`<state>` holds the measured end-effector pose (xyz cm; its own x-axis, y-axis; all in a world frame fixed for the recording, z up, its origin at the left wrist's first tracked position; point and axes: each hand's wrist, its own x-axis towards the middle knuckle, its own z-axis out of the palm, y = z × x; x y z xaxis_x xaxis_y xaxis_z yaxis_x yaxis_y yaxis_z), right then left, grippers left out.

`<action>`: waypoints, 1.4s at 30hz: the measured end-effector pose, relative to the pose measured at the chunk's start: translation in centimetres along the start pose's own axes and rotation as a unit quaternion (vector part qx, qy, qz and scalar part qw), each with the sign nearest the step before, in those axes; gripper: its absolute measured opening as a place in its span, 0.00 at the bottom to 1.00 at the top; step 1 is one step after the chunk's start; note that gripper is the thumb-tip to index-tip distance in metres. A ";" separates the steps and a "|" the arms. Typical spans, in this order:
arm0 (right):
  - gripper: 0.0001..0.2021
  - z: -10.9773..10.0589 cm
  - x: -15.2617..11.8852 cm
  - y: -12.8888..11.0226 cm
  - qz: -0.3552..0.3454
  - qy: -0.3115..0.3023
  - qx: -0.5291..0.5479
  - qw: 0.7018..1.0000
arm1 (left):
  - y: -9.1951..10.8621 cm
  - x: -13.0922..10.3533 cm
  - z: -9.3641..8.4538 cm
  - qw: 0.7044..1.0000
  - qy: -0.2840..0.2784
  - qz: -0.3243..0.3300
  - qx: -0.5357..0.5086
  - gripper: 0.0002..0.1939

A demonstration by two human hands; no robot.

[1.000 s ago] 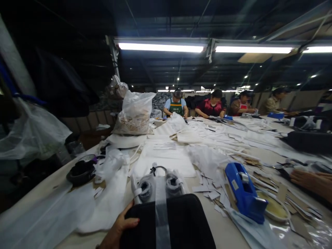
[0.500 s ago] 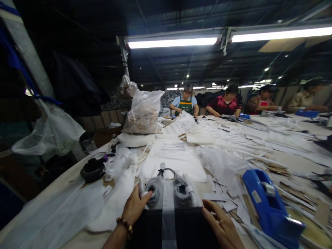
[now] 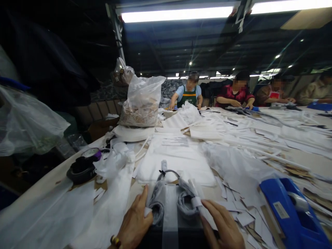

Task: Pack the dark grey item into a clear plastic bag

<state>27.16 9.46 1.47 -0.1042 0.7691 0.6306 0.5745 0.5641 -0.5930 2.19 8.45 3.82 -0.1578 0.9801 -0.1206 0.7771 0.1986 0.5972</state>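
Note:
A black item [image 3: 192, 237] with a clear tape strip [image 3: 170, 207] down its middle lies at the bottom centre. On its far part, two coiled grey cables [image 3: 187, 204] sit either side of the strip, joined by a dark loop. My left hand [image 3: 136, 221] holds the left edge beside the left coil, thumb against the coil's wrapping. At the right edge, my right hand [image 3: 220, 221] has its fingers by the white band of the right coil. The palms are partly cut off by the frame.
A blue tape dispenser [image 3: 293, 211] stands at the right among paper scraps. White sheets [image 3: 176, 159] lie beyond the cables. A black round holder [image 3: 81, 169] is at the left, and a filled plastic bag [image 3: 142, 103] stands farther back. Several people work across the table.
The view has tilted down and shifted left. Both hands have moved forward along the black item's sides, with the right hand now beside the right coil's white band.

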 end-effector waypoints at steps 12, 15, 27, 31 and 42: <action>0.17 10.7 11.9 -7.6 0.005 -0.389 -0.062 0.919 | -0.8 0.1 1.5 0.993 0.072 0.051 -0.072 0.31; 0.15 11.2 11.8 -7.3 0.018 -0.389 -0.065 0.919 | -0.6 0.0 1.3 0.995 0.068 0.032 -0.061 0.31; 0.14 3.5 15.9 -3.2 0.091 -0.301 -0.032 0.949 | -1.0 0.3 1.3 0.999 0.034 -0.005 -0.036 0.33; 0.12 3.6 15.1 -3.8 0.059 -0.326 -0.046 0.942 | -1.1 0.5 1.4 0.997 0.054 0.003 -0.049 0.33; 0.18 12.2 11.9 -7.7 -0.095 -0.392 -0.130 0.906 | 0.3 0.1 0.7 0.996 0.051 -0.021 -0.069 0.18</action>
<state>11.55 17.95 7.46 -0.7077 0.6994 0.0997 0.6462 0.6979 -0.3087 2.85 8.59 3.41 -0.2549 0.9644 -0.0708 0.6791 0.2307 0.6968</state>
